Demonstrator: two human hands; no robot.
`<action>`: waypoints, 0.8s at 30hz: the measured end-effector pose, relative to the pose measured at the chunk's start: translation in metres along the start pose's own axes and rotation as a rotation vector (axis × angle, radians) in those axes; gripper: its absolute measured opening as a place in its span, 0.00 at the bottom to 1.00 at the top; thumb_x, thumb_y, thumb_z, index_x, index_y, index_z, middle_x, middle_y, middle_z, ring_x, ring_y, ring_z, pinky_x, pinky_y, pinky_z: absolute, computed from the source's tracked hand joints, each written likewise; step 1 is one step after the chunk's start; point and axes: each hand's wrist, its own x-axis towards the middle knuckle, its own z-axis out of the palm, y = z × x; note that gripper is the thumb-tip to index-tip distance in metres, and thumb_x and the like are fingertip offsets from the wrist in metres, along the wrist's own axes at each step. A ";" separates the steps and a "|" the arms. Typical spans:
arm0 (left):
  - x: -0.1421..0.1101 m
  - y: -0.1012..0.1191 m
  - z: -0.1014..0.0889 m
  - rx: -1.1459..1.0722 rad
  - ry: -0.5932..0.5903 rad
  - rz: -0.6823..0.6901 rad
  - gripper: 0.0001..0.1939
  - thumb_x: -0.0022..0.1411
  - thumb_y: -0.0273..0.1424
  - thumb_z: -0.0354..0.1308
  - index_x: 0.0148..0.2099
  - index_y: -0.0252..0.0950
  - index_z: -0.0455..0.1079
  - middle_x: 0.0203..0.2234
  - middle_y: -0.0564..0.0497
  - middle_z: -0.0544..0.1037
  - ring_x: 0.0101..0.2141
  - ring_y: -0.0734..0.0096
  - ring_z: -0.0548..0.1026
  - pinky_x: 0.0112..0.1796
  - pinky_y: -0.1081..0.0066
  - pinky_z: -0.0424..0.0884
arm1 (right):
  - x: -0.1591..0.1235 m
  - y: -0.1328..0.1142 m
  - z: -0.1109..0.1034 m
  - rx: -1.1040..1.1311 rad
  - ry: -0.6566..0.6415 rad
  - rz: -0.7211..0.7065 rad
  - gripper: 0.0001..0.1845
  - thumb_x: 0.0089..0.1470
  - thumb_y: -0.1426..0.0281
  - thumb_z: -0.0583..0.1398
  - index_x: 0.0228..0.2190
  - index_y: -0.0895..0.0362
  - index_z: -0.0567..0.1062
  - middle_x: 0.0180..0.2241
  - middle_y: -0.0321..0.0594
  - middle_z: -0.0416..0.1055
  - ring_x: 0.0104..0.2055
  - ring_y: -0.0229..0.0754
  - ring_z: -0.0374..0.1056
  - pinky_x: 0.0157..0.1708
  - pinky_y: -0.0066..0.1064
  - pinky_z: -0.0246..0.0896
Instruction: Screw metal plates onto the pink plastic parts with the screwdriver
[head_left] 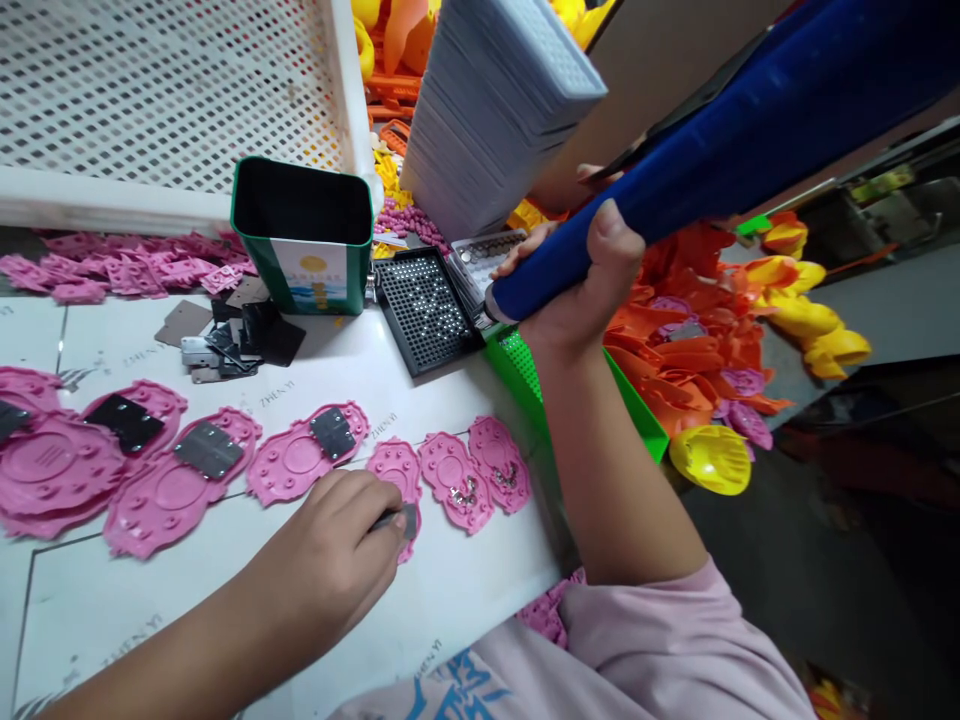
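Note:
My left hand (341,550) rests on the white table, fingers pinched on a small grey metal plate (406,519) that lies on a pink plastic part (400,470). A row of pink plastic parts (300,462) runs along the table, some with dark metal plates on them. My right hand (581,285) is wrapped round a long blue tool (720,140) whose tip sits over a black tray of small screws (426,310).
A green tin (304,235) stands behind loose metal plates (232,345). A white perforated crate (172,100) is at the back left. A grey stack of trays (495,100) leans at the back. Orange and yellow plastic parts (720,330) fill a green bin (637,410) on the right.

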 end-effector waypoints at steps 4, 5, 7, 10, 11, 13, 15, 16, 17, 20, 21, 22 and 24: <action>-0.001 0.000 -0.001 -0.012 -0.036 -0.014 0.10 0.63 0.20 0.50 0.32 0.32 0.69 0.31 0.46 0.70 0.34 0.66 0.67 0.35 0.64 0.63 | 0.000 -0.001 0.001 0.001 0.014 0.013 0.13 0.45 0.54 0.56 0.25 0.50 0.63 0.14 0.26 0.64 0.15 0.35 0.62 0.16 0.30 0.56; -0.001 0.000 -0.001 -0.015 -0.041 -0.017 0.09 0.63 0.20 0.50 0.32 0.32 0.69 0.32 0.46 0.70 0.34 0.66 0.67 0.35 0.64 0.63 | 0.000 -0.002 0.001 -0.002 0.023 0.034 0.13 0.44 0.54 0.56 0.24 0.50 0.63 0.15 0.26 0.64 0.15 0.35 0.62 0.16 0.30 0.56; -0.001 0.000 -0.002 -0.022 -0.041 -0.016 0.09 0.62 0.20 0.50 0.33 0.31 0.70 0.32 0.45 0.71 0.34 0.65 0.67 0.36 0.64 0.64 | 0.001 -0.004 0.002 -0.005 0.029 0.090 0.13 0.41 0.54 0.57 0.23 0.49 0.63 0.15 0.27 0.65 0.16 0.36 0.62 0.17 0.32 0.57; -0.002 0.000 -0.003 -0.031 -0.033 -0.011 0.08 0.62 0.19 0.50 0.35 0.31 0.70 0.34 0.44 0.71 0.35 0.64 0.67 0.37 0.63 0.64 | 0.001 -0.012 0.002 0.009 0.029 0.080 0.13 0.40 0.53 0.57 0.25 0.47 0.66 0.16 0.27 0.65 0.17 0.37 0.62 0.16 0.32 0.55; -0.002 0.000 -0.003 -0.036 -0.031 -0.008 0.08 0.62 0.19 0.51 0.35 0.31 0.71 0.35 0.44 0.71 0.36 0.64 0.67 0.37 0.62 0.64 | -0.001 -0.017 0.002 0.020 0.033 0.042 0.13 0.42 0.53 0.56 0.27 0.47 0.68 0.16 0.27 0.65 0.16 0.37 0.63 0.16 0.31 0.55; -0.002 0.000 -0.003 -0.041 -0.039 -0.011 0.08 0.62 0.19 0.51 0.35 0.30 0.71 0.34 0.44 0.71 0.36 0.64 0.67 0.37 0.62 0.64 | -0.007 -0.031 0.001 0.050 0.031 -0.021 0.15 0.45 0.55 0.55 0.33 0.49 0.70 0.15 0.27 0.65 0.16 0.36 0.63 0.16 0.29 0.55; -0.001 0.000 -0.004 -0.042 -0.050 -0.008 0.08 0.62 0.19 0.51 0.35 0.30 0.71 0.33 0.44 0.71 0.35 0.64 0.67 0.36 0.62 0.65 | -0.020 -0.050 -0.003 0.090 0.010 -0.022 0.15 0.46 0.56 0.56 0.34 0.51 0.72 0.15 0.29 0.65 0.16 0.35 0.63 0.16 0.28 0.56; -0.001 0.000 -0.004 -0.041 -0.059 -0.008 0.08 0.62 0.20 0.51 0.34 0.30 0.71 0.32 0.44 0.71 0.35 0.65 0.66 0.36 0.63 0.65 | -0.028 -0.059 -0.006 0.084 -0.056 0.048 0.15 0.45 0.57 0.58 0.35 0.51 0.73 0.17 0.30 0.67 0.18 0.36 0.64 0.18 0.29 0.59; -0.001 -0.001 -0.004 -0.041 -0.068 -0.007 0.08 0.62 0.20 0.51 0.34 0.30 0.71 0.32 0.44 0.70 0.34 0.65 0.66 0.36 0.63 0.65 | -0.038 -0.068 -0.010 0.097 -0.099 0.083 0.16 0.45 0.57 0.59 0.35 0.51 0.73 0.18 0.31 0.68 0.18 0.36 0.65 0.19 0.30 0.61; -0.001 -0.001 -0.005 -0.054 -0.088 -0.009 0.09 0.63 0.21 0.50 0.35 0.30 0.72 0.31 0.45 0.70 0.34 0.66 0.65 0.35 0.63 0.64 | -0.072 -0.088 -0.022 0.160 -0.331 0.251 0.20 0.46 0.54 0.62 0.41 0.48 0.73 0.22 0.33 0.72 0.21 0.41 0.68 0.25 0.37 0.67; 0.000 -0.001 -0.005 -0.060 -0.089 -0.012 0.09 0.64 0.22 0.50 0.35 0.30 0.72 0.31 0.45 0.70 0.34 0.66 0.65 0.35 0.63 0.64 | -0.084 -0.092 -0.026 0.182 -0.386 0.307 0.22 0.47 0.55 0.63 0.44 0.48 0.72 0.24 0.35 0.73 0.22 0.42 0.69 0.26 0.38 0.68; 0.000 -0.001 -0.005 -0.063 -0.091 -0.012 0.10 0.64 0.22 0.50 0.35 0.30 0.72 0.30 0.45 0.70 0.33 0.66 0.65 0.35 0.63 0.64 | -0.094 -0.094 -0.028 0.178 -0.388 0.380 0.21 0.49 0.57 0.63 0.45 0.47 0.71 0.25 0.35 0.73 0.24 0.42 0.69 0.28 0.40 0.68; 0.001 0.000 -0.007 -0.057 -0.115 -0.010 0.10 0.64 0.23 0.50 0.34 0.30 0.73 0.29 0.45 0.70 0.33 0.66 0.65 0.34 0.64 0.64 | -0.113 -0.094 -0.032 0.223 -0.385 0.387 0.22 0.50 0.57 0.63 0.47 0.46 0.70 0.27 0.35 0.72 0.25 0.42 0.70 0.28 0.40 0.68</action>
